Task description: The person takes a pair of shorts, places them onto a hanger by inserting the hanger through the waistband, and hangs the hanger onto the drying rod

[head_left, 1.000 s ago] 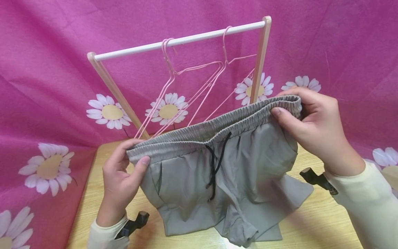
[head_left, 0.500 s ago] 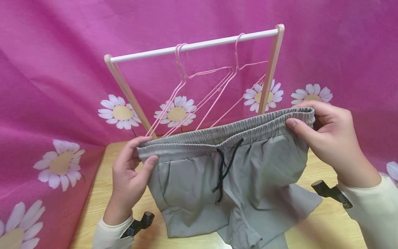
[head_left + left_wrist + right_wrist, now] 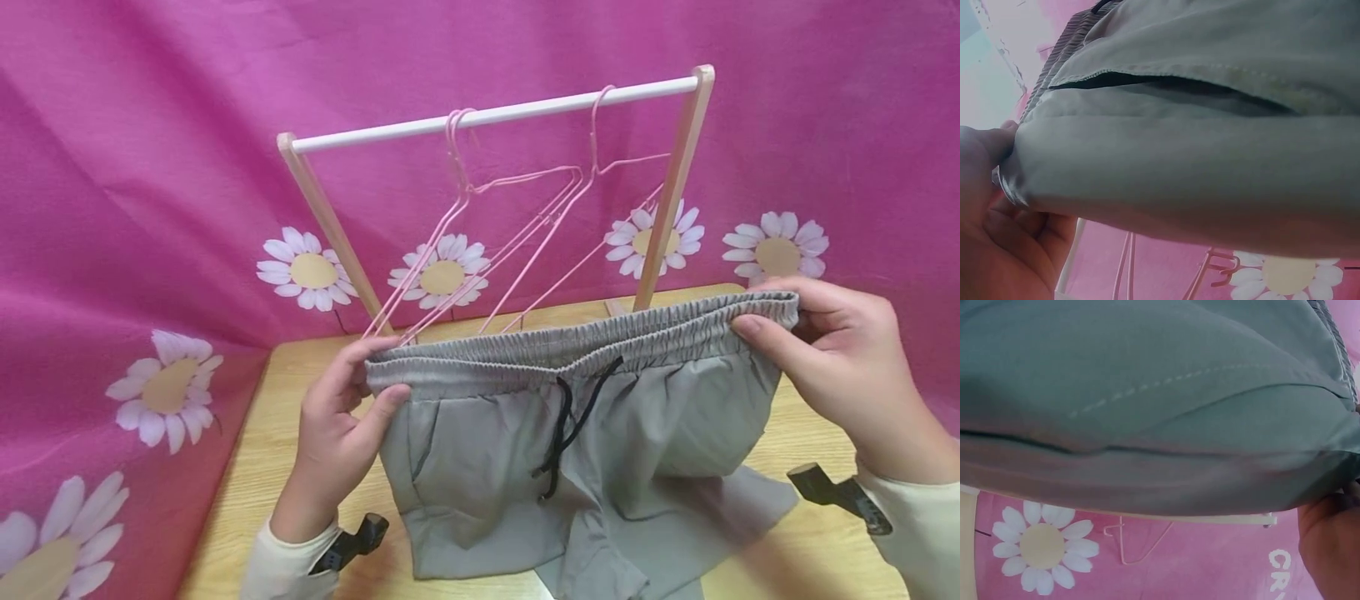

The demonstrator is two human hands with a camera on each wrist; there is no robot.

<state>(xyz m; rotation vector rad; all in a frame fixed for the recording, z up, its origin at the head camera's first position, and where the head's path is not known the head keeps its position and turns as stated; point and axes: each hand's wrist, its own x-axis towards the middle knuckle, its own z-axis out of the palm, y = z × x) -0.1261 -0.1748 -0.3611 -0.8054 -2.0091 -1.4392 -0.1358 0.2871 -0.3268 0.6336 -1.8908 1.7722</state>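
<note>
Grey shorts [image 3: 487,467] with a gathered elastic waistband and a black drawstring [image 3: 558,433] are held up by the waist, front towards me. My left hand [image 3: 341,433] pinches the left end of the waistband, thumb on the front, fingers behind. At the other end my right hand [image 3: 847,358] pinches the waistband the same way, a little higher. The waist opening gapes slightly between them. In the left wrist view the shorts [image 3: 1179,156] show a pocket slit. Cloth of the shorts [image 3: 1147,425] fills much of the right wrist view, where only part of the hand shows.
Behind the shorts stands a wooden rack with a white rail [image 3: 525,110]. Several pink wire hangers [image 3: 457,208] hang from it, their lower parts behind the waistband. The wooden table [image 3: 300,400] meets a pink daisy-print cloth [image 3: 187,208] at the back and left.
Both hands and the shorts have shifted right and slightly lower in the head view. Rack and backdrop also appear further right, as the view has turned. Both grips are unchanged.
</note>
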